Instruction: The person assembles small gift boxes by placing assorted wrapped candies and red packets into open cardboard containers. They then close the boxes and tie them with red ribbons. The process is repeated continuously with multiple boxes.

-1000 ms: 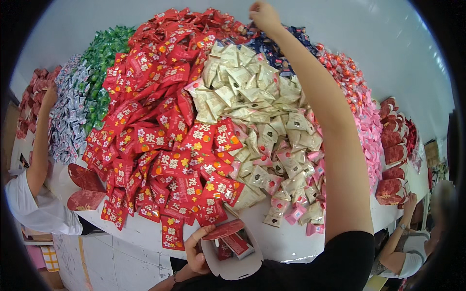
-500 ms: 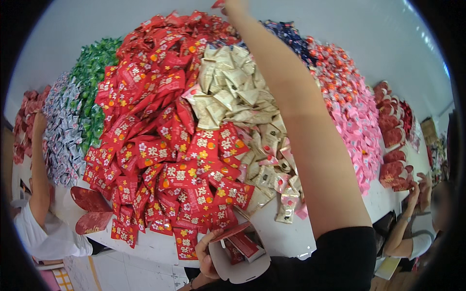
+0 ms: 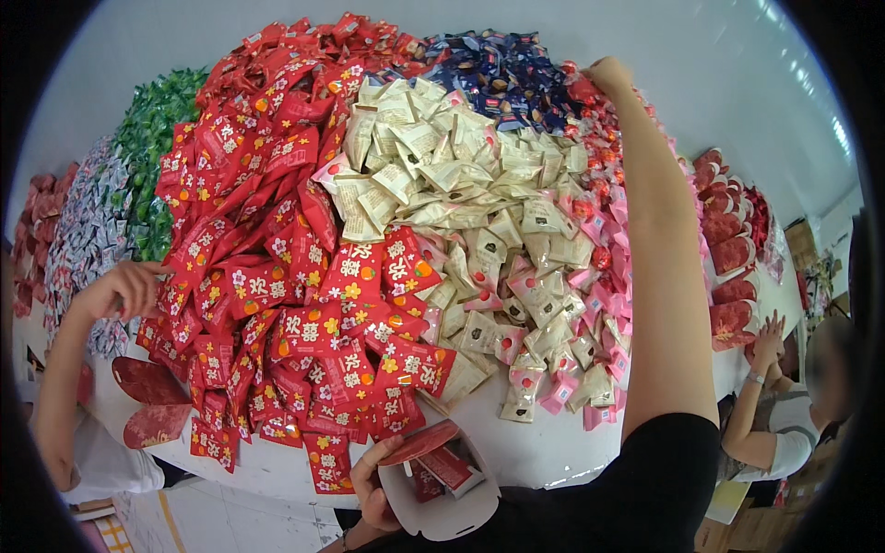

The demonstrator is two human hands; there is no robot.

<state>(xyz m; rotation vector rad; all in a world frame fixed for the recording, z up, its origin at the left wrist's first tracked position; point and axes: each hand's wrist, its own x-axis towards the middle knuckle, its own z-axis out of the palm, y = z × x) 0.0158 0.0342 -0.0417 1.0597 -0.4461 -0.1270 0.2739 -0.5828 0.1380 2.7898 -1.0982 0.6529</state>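
My left hand grips a small open box, white inside with a red lid, at the table's near edge. Red packets lie inside it. My right arm stretches to the far right, where my right hand is closed at the edge of the orange-red wrapped candies. Something red shows by its fingertips, but what the fingers hold is mostly hidden. Beside that hand is a heap of dark blue packets. Cream packets and large red flowered packets are piled in the middle.
Pink pieces lie under my right arm. Green candies and grey-white ones are heaped left. Another person's hand reaches toward the red packets. At right, another person's hands are near red boxes.
My right hand has swung from the far middle to the right, down to the orange-red candies. My left hand keeps the box. The left person's hand has moved toward the red packets.
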